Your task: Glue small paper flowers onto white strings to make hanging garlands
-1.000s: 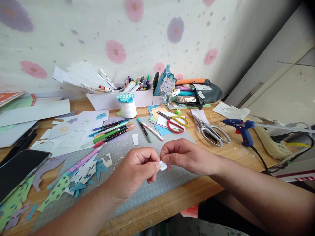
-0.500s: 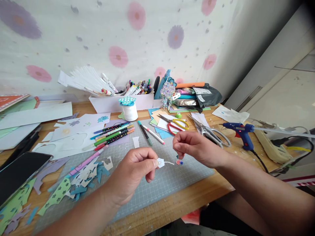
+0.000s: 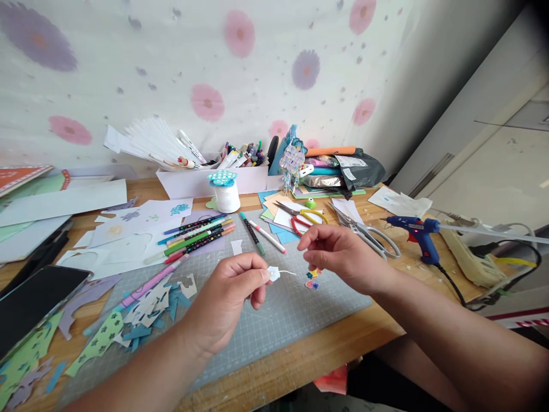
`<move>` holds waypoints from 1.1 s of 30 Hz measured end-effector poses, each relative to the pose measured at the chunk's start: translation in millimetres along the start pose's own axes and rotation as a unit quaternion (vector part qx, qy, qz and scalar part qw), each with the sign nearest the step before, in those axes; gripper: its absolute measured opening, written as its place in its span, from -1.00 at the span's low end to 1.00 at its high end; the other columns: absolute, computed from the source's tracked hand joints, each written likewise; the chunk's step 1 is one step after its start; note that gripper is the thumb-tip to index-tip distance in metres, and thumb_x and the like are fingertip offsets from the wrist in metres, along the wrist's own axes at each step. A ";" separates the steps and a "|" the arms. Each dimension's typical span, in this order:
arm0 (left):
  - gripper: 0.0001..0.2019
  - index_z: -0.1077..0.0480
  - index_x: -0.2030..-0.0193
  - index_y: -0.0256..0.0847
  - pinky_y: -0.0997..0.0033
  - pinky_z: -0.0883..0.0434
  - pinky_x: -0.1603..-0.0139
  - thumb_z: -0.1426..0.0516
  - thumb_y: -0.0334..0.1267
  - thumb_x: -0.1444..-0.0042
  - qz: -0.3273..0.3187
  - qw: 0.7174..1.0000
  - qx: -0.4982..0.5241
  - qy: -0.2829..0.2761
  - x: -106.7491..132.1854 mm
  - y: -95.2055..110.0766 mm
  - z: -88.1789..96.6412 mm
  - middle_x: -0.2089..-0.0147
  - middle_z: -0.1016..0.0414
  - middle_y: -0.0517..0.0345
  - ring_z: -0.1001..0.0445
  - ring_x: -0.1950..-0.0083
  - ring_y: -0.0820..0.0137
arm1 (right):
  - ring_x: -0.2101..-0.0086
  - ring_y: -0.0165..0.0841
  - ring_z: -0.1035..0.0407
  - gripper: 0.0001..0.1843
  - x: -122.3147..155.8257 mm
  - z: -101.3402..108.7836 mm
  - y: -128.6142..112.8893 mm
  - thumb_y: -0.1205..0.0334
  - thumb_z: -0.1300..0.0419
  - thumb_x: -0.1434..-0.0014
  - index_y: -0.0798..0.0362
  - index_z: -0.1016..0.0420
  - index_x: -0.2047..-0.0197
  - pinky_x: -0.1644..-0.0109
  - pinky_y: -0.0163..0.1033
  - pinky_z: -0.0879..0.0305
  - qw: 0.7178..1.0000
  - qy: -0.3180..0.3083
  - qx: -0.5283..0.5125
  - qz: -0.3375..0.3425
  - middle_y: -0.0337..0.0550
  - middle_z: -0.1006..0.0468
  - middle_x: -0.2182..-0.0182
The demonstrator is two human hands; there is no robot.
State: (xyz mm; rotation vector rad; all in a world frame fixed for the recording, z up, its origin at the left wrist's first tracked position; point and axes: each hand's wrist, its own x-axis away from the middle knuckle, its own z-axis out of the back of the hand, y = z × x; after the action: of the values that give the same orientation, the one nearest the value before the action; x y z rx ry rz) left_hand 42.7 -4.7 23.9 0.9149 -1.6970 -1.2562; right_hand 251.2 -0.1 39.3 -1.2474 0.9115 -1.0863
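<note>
Between thumb and fingers of my left hand [image 3: 234,297] is a small white paper flower [image 3: 273,274]. A short white string [image 3: 288,272] sticks out from it to the right. My right hand [image 3: 338,252] hovers over the cutting mat [image 3: 274,337], its fingers loosely curled and apart, with nothing visible in them. Just below that hand, small colourful paper flowers [image 3: 312,284] lie on the mat, partly hidden by its fingers.
Markers [image 3: 201,234] and paper scraps [image 3: 146,309] lie to the left, near a phone [image 3: 40,309]. Behind are a thread spool [image 3: 227,197], yellow-and-red scissors [image 3: 306,214] and grey scissors [image 3: 364,232]. A blue glue gun [image 3: 418,232] and a power strip [image 3: 472,257] stand at right.
My right hand's fingers have loosened from a pinch and come apart. My left hand has shifted slightly left and up with the white paper flower. More of the colourful flowers now shows.
</note>
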 end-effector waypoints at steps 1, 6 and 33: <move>-0.85 -0.36 0.57 -0.24 0.51 -0.12 0.52 -0.15 -0.29 0.02 0.000 1.000 0.005 0.007 -0.6 0.0 0.4 0.70 -0.27 0.30 -0.18 0.60 0.54 | 0.50 -0.49 -0.29 -0.87 -1.8 5.9 1.8 0.27 -0.25 0.03 0.08 -0.41 0.36 0.40 -0.32 -0.33 1.000 0.021 0.012 0.006 -0.31 -0.36 0.50; -0.84 -0.36 0.58 -0.24 0.52 -0.14 0.51 -0.15 -0.28 0.02 -0.006 0.999 0.030 0.023 -2.3 -0.1 2.4 0.68 -0.27 0.31 -0.18 0.59 0.55 | 0.22 -0.31 -0.40 -0.80 -4.6 42.1 11.0 0.44 -0.16 0.05 0.03 -0.51 0.33 0.04 -0.09 -0.37 0.959 0.129 0.227 0.112 -0.12 -0.47 0.20; -0.83 -0.38 0.58 -0.24 0.53 -0.16 0.54 -0.14 -0.31 0.01 -0.040 0.999 -0.029 0.010 1.9 -1.7 -2.8 0.67 -0.28 0.30 -0.21 0.58 0.54 | 0.50 -0.49 -0.24 -0.78 0.7 -35.2 5.6 0.13 -0.25 -0.06 0.12 -0.39 0.44 0.37 -0.32 -0.18 0.996 -0.063 -0.058 0.014 -0.28 -0.40 0.56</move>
State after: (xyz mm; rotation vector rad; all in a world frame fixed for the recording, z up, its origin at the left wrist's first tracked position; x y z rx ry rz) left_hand 44.7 -7.9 23.2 0.9658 -1.6147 -1.3366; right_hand 218.4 -10.1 29.5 -1.3794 0.9031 -0.9331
